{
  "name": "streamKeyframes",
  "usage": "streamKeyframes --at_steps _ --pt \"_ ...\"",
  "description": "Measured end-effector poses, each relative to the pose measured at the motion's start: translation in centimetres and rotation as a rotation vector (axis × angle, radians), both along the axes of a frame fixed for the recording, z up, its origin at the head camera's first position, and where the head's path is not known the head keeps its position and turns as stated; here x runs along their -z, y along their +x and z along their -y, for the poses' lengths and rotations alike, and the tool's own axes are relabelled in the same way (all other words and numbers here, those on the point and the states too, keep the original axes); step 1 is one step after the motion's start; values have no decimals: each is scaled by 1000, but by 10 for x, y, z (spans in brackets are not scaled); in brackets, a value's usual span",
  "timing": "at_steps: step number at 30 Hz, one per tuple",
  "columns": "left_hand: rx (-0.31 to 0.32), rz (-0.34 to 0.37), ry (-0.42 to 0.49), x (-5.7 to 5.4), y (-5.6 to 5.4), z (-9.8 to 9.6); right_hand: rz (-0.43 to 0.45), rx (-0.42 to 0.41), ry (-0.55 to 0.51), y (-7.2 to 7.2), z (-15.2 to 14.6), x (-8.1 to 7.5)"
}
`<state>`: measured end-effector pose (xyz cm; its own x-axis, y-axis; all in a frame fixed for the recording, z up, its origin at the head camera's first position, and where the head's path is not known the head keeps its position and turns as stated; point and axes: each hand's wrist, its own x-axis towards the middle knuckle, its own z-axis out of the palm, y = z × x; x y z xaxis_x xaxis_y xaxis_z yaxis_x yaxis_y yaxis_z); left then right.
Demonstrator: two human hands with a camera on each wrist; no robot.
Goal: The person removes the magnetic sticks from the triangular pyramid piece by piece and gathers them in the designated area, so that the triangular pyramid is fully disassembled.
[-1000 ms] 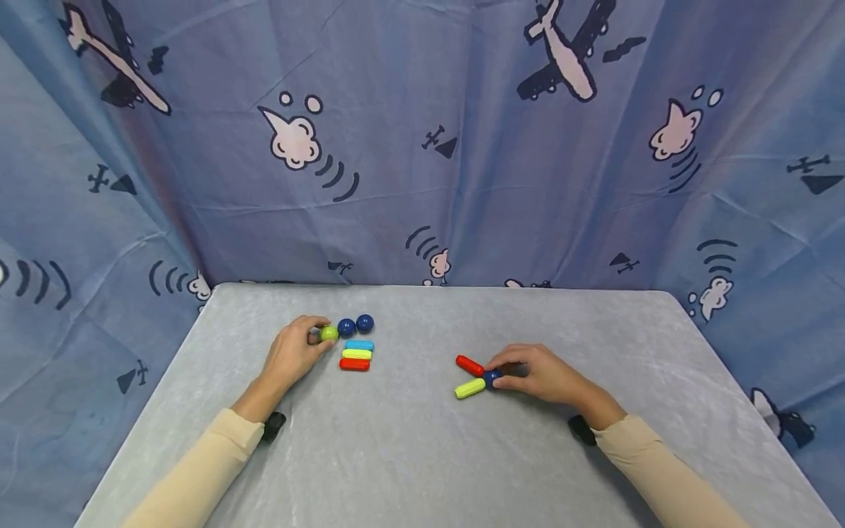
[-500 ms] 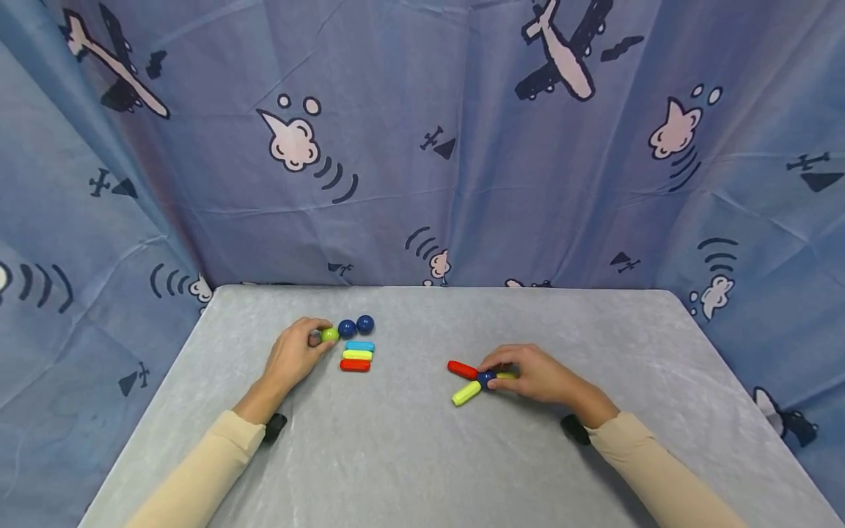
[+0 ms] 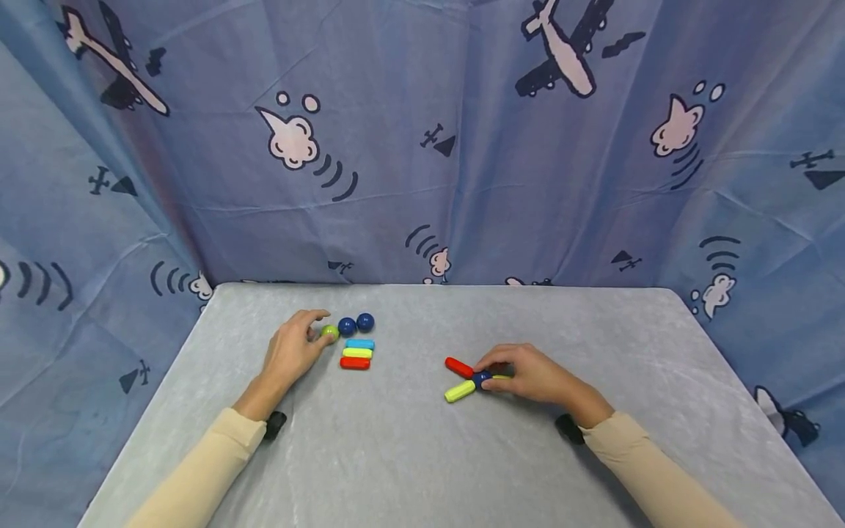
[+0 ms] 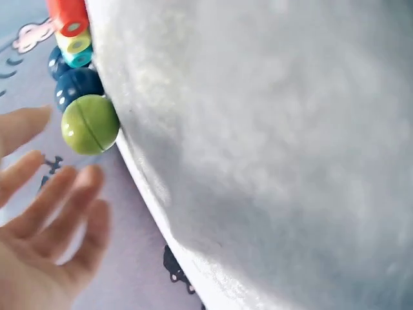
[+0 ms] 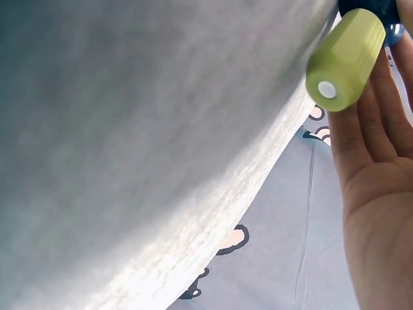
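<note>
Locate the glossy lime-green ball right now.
In the head view, the glossy lime-green ball sits left of centre on the grey table, between the person's left hand and two dark-blue balls.

The right hand (image 3: pixel 528 370) pinches a glossy navy ball (image 3: pixel 483 379); a red rod (image 3: pixel 458 367) and a lime rod (image 3: pixel 460 391) splay from it, with more lime showing behind the thumb. Over by the spread left hand (image 3: pixel 293 346), I see a shiny green ball (image 3: pixel 329 333) in line with 2 navy balls (image 3: pixel 347 327), and 3 rods, blue (image 3: pixel 359 344), yellow (image 3: pixel 357 353) and red (image 3: pixel 355 363), lying side by side.
</note>
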<state>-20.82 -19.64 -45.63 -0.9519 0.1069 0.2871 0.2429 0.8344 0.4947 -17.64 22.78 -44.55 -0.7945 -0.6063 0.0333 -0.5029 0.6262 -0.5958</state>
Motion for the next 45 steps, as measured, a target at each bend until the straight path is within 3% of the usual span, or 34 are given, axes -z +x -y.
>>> streamKeyframes --at_steps 7,12,15,19,23,30,37,45 --pt "89 -174 -40 -12 14 -29 5 2 3 2 2 2" --pt "232 -265 -53 -17 31 -70 -5 4 8 4 6 1" --pt "353 -241 -83 -20 41 -95 -4 4 13 5 9 -1" --pt "505 -115 -117 -22 51 -124 -8 5 15 6 13 -2" --pt "601 -28 -168 -18 54 -144 -23 9 11 8 18 -3" --pt "661 38 -225 -7 56 -152 -46 5 1 9 22 -1" --pt "651 37 -201 3 59 -148 -35 -1 -5 9 26 1" --pt "657 8 -211 7 59 -153 -33 7 -16 10 22 4"
